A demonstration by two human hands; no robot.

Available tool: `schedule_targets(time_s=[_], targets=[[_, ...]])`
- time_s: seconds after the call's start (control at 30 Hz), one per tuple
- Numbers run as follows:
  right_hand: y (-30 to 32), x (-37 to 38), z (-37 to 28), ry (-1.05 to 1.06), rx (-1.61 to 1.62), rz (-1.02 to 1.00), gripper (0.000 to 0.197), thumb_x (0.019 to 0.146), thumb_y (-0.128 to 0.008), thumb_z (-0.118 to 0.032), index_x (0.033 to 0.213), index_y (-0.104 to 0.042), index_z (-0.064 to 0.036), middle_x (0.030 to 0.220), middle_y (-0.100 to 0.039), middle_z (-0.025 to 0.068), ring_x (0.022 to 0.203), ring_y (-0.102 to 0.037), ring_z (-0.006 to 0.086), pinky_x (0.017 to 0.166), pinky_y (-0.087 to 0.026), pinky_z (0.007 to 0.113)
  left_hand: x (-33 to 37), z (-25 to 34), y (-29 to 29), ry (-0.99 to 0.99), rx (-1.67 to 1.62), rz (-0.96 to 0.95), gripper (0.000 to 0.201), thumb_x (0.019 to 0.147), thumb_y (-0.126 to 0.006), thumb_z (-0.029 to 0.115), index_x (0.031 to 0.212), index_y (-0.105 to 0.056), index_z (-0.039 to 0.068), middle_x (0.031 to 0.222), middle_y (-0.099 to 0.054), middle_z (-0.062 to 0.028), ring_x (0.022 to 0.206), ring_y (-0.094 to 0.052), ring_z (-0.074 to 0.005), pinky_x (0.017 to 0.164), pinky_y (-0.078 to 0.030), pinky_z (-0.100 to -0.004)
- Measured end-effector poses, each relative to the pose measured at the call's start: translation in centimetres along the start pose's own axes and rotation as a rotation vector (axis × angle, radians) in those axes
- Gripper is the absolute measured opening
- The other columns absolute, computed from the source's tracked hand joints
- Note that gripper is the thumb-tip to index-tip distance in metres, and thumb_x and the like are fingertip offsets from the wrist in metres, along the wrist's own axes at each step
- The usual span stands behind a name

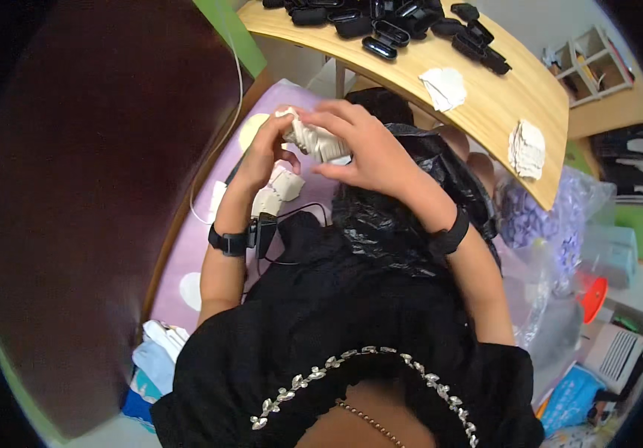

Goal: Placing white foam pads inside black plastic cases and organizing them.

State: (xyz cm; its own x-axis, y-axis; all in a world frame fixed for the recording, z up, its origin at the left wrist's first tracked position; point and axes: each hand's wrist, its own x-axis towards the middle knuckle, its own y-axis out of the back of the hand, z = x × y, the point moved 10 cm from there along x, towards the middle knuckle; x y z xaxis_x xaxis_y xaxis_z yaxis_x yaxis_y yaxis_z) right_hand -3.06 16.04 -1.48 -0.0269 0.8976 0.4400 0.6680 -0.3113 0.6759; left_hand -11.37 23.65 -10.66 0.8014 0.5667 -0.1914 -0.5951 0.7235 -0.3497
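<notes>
From my remote seat I see the stack of white pieces (317, 142), thin and ragged-edged, at 12 o'clock, held up between the two hands above the lap. My left hand (260, 153) comes in from its 11 o'clock side, with the grip clamped on the stack's near-left end, fingertips against the edges. My right hand (372, 153) arches over from 1 o'clock, fingers and thumb spread apart around the other end; it is blurred, so I cannot tell whether that grip presses on the stack. Toward 10 o'clock, below my left hand, more white pieces (276, 190) lie on the purple bed sheet (175, 287). A black plastic bag (392, 231) covers part of the lap, just under my right hand. The pale wooden tabletop (497, 89) curves from 12 to 2 o'clock: small black cases (379, 48), some open, crowd its 12-to-1 stretch, a white pile (444, 88) sits between 1 and 2, and another pile (527, 149) lies past 2, near the tabletop's end. Each wrist wears a black band, and a small black device (265, 235) is fixed at the left one.
</notes>
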Motion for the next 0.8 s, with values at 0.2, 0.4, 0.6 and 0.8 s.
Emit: schedule_targets(time_s=[0.2, 0.4, 0.6, 0.8], targets=[[-3.5, -0.8, 2.8, -0.082, 0.334, -0.133, 0.045, 0.074, -0.069, -0.021, 0.113, -0.054, -0.0039, 0.102, -0.06, 0.0142, 0.096, -0.058, 0.0233, 0.084, -0.044, 0.031, -2.4, 1.3, -0.2, -0.151, 0.713, 0.057, 0.04, 0.069, -0.075, 0.013, 0.104, -0.057, 0.003, 0.097, -0.059, -0.0061, 0.079, -0.057, -0.0112, 0.058, -0.049, -0.0267], [-5.2, -1.7, 5.3, -0.236, 0.476, -0.23, 0.042, 0.075, -0.068, -0.025, 0.108, -0.057, -0.0013, 0.101, -0.06, 0.016, 0.093, -0.058, 0.0256, 0.082, -0.045, 0.032, -1.4, 0.6, 0.1, -0.304, 0.798, 0.077, 0.042, 0.068, -0.077, 0.013, 0.104, -0.059, 0.0, 0.103, -0.06, -0.0086, 0.084, -0.059, -0.0119, 0.07, -0.048, -0.0255], [-5.9, -2.0, 8.3, -0.268, 0.685, -0.18, 0.038, 0.078, -0.068, -0.022, 0.108, -0.056, -0.002, 0.099, -0.06, 0.0089, 0.092, -0.056, 0.0139, 0.083, -0.043, 0.027, -1.0, -0.7, 2.1, -0.188, 0.373, 0.142, 0.036, 0.075, -0.071, 0.011, 0.105, -0.057, -0.002, 0.106, -0.06, -0.0129, 0.096, -0.059, -0.0208, 0.082, -0.047, -0.0307], [-9.5, -2.6, 10.5, -0.398, 0.872, -0.245, 0.04, 0.077, -0.069, -0.022, 0.109, -0.055, -0.0017, 0.099, -0.06, 0.0084, 0.093, -0.055, 0.014, 0.084, -0.042, 0.026, -1.1, 1.2, 6.1, -0.421, -0.15, 0.257, 0.04, 0.079, -0.066, 0.011, 0.113, -0.051, -0.003, 0.105, -0.061, -0.0144, 0.1, -0.058, -0.0257, 0.089, -0.045, -0.0357]])
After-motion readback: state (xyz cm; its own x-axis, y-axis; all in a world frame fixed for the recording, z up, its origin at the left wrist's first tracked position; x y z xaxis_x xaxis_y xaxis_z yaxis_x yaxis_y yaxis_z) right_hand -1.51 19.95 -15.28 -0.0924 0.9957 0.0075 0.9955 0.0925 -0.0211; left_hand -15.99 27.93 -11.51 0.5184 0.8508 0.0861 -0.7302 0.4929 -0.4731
